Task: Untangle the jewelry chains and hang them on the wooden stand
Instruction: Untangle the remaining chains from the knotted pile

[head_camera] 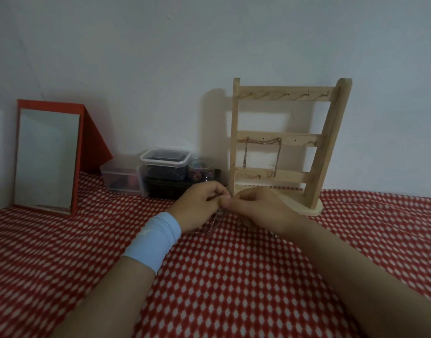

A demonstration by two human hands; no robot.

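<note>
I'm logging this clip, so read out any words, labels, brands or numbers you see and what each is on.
No readable text anywhere.
Round container: coloured print, too blurred to read.
Blue wristband: small white mark, too small to read.

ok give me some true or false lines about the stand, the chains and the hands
1. A chain hangs on the middle rail of the wooden stand. True.
2. The top rail's hooks hold two chains. False: those hooks are bare.
3. The left hand and the right hand both pinch the tangled chains. True.
4. The red-framed mirror stands right of the stand. False: it stands to the left.
5. The light blue wristband is on the right wrist. False: it is on the left wrist.
</note>
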